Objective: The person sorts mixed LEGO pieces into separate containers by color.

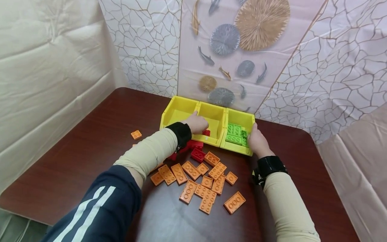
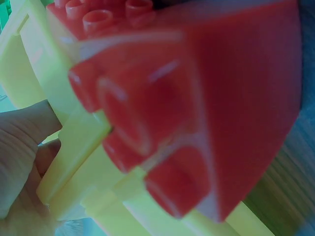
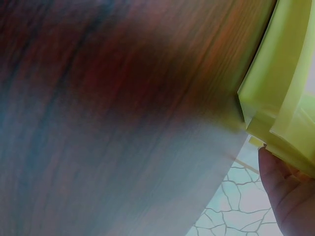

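Note:
Three yellow bins stand side by side: the left bin (image 1: 179,112), the middle bin (image 1: 215,123) and the right bin (image 1: 240,116). My left hand (image 1: 196,123) grips the wall between the left and middle bins; in the left wrist view its thumb (image 2: 22,142) lies against the yellow plastic. My right hand (image 1: 258,141) holds the right bin's outer wall, fingers partly hidden behind it. Green bricks (image 1: 234,138) lie in the right bin, and a red brick (image 1: 206,133) shows in the middle one. More red bricks (image 1: 198,154) lie below my left wrist.
Several orange bricks (image 1: 191,170) are scattered on the brown table (image 1: 90,141) in front of the bins. One orange brick (image 1: 136,134) lies apart at the left. Behind the bins hangs a patterned cloth (image 1: 223,67).

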`<state>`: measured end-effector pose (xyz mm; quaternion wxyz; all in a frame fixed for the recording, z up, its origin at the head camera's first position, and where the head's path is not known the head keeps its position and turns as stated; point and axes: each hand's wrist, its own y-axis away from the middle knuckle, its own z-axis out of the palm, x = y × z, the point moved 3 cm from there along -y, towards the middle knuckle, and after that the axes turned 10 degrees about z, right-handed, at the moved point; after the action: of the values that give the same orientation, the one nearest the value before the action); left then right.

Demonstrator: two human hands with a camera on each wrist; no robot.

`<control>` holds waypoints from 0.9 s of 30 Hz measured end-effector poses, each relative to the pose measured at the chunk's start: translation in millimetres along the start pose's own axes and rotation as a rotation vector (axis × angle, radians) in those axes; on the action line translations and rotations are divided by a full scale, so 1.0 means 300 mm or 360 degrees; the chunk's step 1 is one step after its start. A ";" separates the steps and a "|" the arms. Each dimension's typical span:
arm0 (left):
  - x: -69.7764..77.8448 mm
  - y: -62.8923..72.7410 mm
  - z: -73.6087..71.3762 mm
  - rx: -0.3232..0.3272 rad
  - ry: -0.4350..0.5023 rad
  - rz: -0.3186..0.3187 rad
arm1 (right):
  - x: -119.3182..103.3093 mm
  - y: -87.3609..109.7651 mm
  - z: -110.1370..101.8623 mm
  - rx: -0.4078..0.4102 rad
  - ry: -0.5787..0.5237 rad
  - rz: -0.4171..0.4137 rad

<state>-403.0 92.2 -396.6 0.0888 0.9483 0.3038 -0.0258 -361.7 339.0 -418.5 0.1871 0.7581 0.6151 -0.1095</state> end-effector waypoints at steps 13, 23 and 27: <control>-0.005 0.047 -0.022 0.0113 0.0062 0.0154 | -0.006 0.003 -0.001 0.0007 0.0000 0.0016; 0.006 0.289 -0.022 0.0436 -0.0093 0.0432 | -0.006 0.003 0.001 -0.0013 0.0010 0.0029; -0.005 0.382 0.016 0.0403 -0.0019 0.0375 | -0.007 0.001 0.002 -0.0007 0.0015 0.0023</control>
<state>-337.5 -1.3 -383.6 -0.0272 0.9807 0.1844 -0.0588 -361.9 336.7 -418.1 0.1866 0.7626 0.6107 -0.1031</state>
